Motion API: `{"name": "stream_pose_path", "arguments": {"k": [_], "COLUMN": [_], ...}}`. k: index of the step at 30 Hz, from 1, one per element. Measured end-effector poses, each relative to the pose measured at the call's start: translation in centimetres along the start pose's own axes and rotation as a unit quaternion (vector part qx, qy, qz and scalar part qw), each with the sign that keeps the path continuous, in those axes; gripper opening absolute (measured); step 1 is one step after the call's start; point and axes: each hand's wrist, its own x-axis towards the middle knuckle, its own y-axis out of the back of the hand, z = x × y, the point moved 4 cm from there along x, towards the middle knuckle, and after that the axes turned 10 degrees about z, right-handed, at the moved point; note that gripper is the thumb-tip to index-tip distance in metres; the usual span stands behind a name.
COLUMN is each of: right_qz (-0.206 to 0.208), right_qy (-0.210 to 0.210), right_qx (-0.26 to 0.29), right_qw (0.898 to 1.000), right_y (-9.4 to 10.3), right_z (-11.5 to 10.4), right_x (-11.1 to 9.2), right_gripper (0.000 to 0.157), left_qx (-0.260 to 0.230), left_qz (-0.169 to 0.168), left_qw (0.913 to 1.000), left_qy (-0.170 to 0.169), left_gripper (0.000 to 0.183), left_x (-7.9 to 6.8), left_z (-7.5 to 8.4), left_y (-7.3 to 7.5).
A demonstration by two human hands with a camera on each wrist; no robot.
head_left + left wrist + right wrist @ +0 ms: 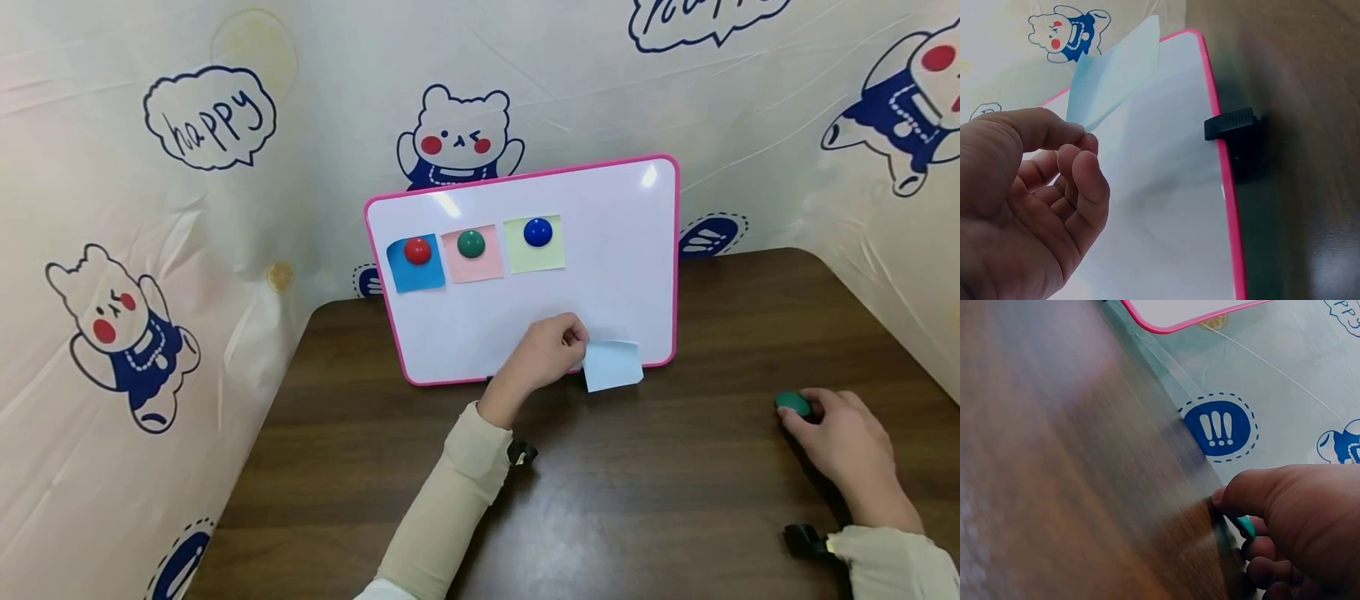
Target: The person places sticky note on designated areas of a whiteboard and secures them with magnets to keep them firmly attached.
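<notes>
My left hand [543,352] pinches a corner of a light blue sticky note [613,365] between thumb and fingertip, in front of the lower right part of a pink-framed whiteboard [480,333]. In the left wrist view the note [1116,72] sticks out bent from the fingertips. My right hand [851,437], at the right of the table, grips a green round magnet [792,405]; in the right wrist view only a sliver of the magnet [1246,526] shows between thumb and fingers. Across the board hang a blue note [416,277], a pink note [480,268] and a yellow-green note [525,260].
A red magnet [417,251], a green magnet [471,244] and a dark blue magnet [537,232] sit on those notes. The board leans at the back of the brown wooden table [630,500], before a printed curtain [322,125]. A black clip [1230,124] grips its lower edge.
</notes>
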Motion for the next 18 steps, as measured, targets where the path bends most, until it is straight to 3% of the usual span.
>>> {"name": "stream_pose_path", "arguments": {"k": [18], "right_qz": [0.014], "right_qy": [0.007], "right_qx": [0.003], "right_qw": [1.0], "right_y": [-0.1], "right_z": [0.0], "right_x": [-0.1], "right_gripper": [0.054], "left_qx": [0.002], "left_qz": [0.066], "left_qw": [0.9978], "left_qy": [-0.01], "left_gripper": [0.005], "left_x": [1.4], "left_z": [1.5], "left_y": [1.4]}}
